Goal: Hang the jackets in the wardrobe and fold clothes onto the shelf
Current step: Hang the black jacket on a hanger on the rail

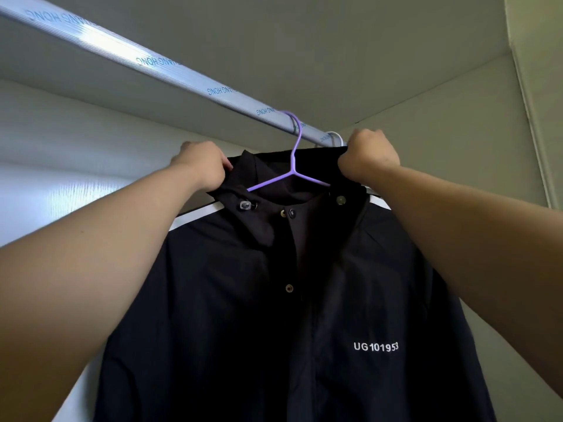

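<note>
We look up into the wardrobe, where the black jacket (pixel 274 300) hangs on a purple hanger (pixel 294 166) whose hook is looped over the silver rail (pixel 152 60) that runs from the upper left towards the back corner. Both our arms reach up to it. Our left hand (pixel 202 166) is curled round the dark fabric at the left side of the collar, pinching it beside the hanger's left arm. Our right hand (pixel 370 161) is clenched on the top edge of the fabric at the right side, just under the rail. The front of the jacket faces us, with snap buttons down the middle, a white stripe on each shoulder and the white lettering UG101953 on the chest at our right. Just behind the purple hook, a white hook (pixel 335 137) also sits over the rail, close to our right hand; what it carries we cannot tell. The pale walls of the wardrobe (pixel 441 132) close in behind the jacket.
</note>
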